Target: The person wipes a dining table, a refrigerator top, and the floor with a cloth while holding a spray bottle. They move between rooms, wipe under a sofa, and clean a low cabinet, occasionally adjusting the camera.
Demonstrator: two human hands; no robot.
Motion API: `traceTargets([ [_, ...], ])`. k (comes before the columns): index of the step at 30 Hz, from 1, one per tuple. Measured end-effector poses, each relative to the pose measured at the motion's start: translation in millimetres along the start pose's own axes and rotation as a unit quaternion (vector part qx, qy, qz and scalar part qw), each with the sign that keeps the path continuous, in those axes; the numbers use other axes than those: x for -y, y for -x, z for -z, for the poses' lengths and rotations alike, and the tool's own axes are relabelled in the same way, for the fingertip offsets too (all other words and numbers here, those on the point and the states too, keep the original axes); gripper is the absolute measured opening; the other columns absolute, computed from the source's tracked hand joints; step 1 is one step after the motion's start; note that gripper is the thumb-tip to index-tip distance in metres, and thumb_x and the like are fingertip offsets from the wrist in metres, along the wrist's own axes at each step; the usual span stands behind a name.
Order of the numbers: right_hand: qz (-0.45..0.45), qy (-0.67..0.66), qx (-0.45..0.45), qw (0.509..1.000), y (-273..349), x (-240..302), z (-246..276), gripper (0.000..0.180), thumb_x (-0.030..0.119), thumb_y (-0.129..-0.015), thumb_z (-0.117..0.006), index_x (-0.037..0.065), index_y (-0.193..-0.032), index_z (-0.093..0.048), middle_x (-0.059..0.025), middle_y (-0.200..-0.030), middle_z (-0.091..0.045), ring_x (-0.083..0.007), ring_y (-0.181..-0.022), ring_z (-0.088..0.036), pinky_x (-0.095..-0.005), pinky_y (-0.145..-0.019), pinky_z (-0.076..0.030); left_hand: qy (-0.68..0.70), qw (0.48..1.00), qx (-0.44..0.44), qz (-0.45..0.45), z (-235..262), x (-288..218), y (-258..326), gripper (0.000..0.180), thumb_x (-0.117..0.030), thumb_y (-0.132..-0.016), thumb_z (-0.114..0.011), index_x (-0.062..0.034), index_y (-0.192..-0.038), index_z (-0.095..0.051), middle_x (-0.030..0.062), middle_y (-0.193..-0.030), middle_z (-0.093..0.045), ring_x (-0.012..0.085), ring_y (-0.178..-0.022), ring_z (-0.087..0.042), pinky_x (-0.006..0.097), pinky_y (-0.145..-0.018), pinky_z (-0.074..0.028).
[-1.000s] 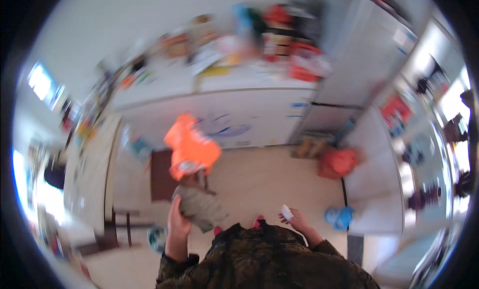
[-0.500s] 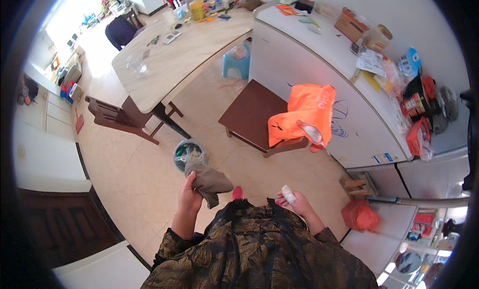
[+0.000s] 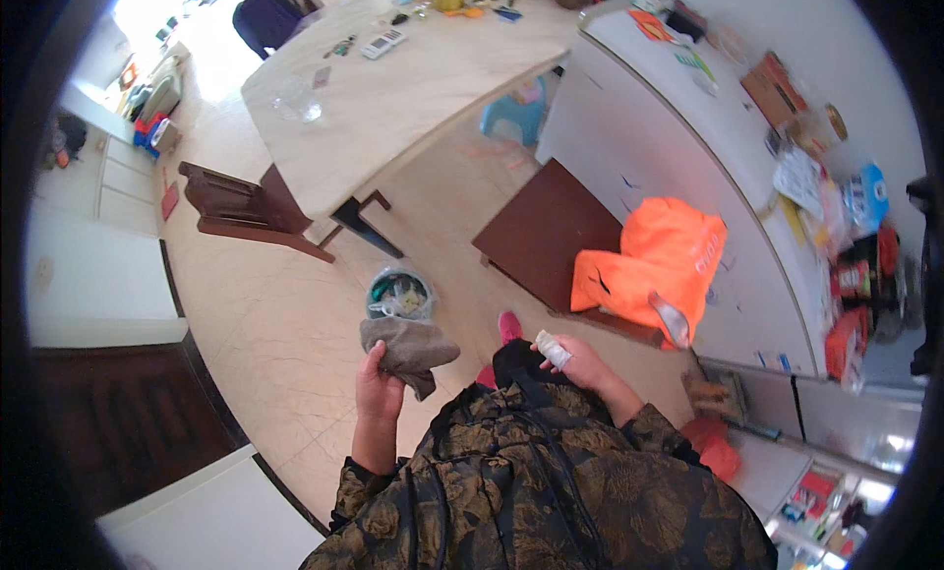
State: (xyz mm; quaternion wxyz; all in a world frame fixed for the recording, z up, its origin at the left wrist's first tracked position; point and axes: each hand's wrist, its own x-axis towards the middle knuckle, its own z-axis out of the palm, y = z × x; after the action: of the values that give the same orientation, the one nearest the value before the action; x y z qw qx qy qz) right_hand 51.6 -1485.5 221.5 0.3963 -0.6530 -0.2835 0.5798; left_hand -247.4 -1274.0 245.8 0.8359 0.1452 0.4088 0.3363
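My left hand (image 3: 379,391) grips a limp grey-brown cloth (image 3: 418,346), thumb on top and the other fingers hidden under it. The cloth hangs just on my side of a round bin (image 3: 425,278) with a clear plastic liner and some rubbish inside. To the right, my right hand (image 3: 585,365) is closed at waist height around a small white roll-shaped thing (image 3: 556,352). Its exact kind is too small to make out. The two hands are well apart, in front of my dark patterned jacket.
Ahead stands a marble-look table (image 3: 393,98) with a dark wooden chair (image 3: 256,211) at its left. A brown chair (image 3: 541,231) bearing an orange bag (image 3: 654,260) stands before a white cabinet (image 3: 629,127) piled with packages. Under the table is a blue stool (image 3: 516,116).
My view has shifted forward and left, so the table and chairs sit differently in it. One pink shoe is now ahead of the other. Both hands keep hold of their things.
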Motion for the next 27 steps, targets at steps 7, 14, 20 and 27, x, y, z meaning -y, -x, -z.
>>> traceTargets([
  [7,-0.01,-0.075,0.101,0.992,-101.4,75.2,35.6,0.045,0.042,-0.103,-0.053,0.004,-0.125,-0.061,-0.0071,-0.114,-0.063,-0.0169,-0.096,-0.065,-0.0306,-0.077,-0.054,0.011,0.993,0.079,-0.087,-81.4,-31.1,-65.0,0.046,-0.022,-0.101,-0.055,-0.0018,-0.141,-0.047,0.0128,-0.143,-0.054,0.0298,-0.133,-0.05,0.049,-0.114,-0.036],
  [14,-0.028,-0.248,0.147,0.957,-207.5,165.2,24.9,0.065,0.057,-0.101,-0.047,0.005,-0.14,-0.05,-0.0098,-0.145,-0.052,-0.0289,-0.116,-0.063,-0.0324,-0.085,-0.057,-0.025,0.991,0.036,-0.128,-145.4,-83.2,-140.0,0.029,-0.008,-0.097,-0.061,-0.006,-0.126,-0.058,0.0083,-0.121,-0.066,0.0208,-0.111,-0.062,0.037,-0.098,-0.048],
  [20,0.024,-0.244,0.106,0.964,-247.3,243.7,16.2,0.069,0.056,-0.102,-0.047,0.014,-0.154,-0.035,-0.0117,-0.154,-0.041,-0.0331,-0.122,-0.06,-0.0373,-0.088,-0.057,-0.321,0.922,0.015,-0.215,-173.1,-114.4,-204.9,0.029,-0.01,-0.087,-0.073,-0.0026,-0.112,-0.059,0.0051,-0.105,-0.064,0.0147,-0.098,-0.059,0.031,-0.087,-0.049],
  [27,0.072,-0.284,0.101,0.951,-306.1,285.6,-5.0,0.06,0.046,-0.105,-0.048,0.014,-0.154,-0.035,-0.0038,-0.14,-0.052,-0.019,-0.118,-0.06,-0.0371,-0.091,-0.056,-0.624,0.715,0.102,-0.298,-215.4,-137.1,-246.5,0.038,-0.018,-0.078,-0.078,-0.0024,-0.107,-0.058,0.0164,-0.106,-0.055,0.0358,-0.104,-0.056,0.039,-0.09,-0.048],
])
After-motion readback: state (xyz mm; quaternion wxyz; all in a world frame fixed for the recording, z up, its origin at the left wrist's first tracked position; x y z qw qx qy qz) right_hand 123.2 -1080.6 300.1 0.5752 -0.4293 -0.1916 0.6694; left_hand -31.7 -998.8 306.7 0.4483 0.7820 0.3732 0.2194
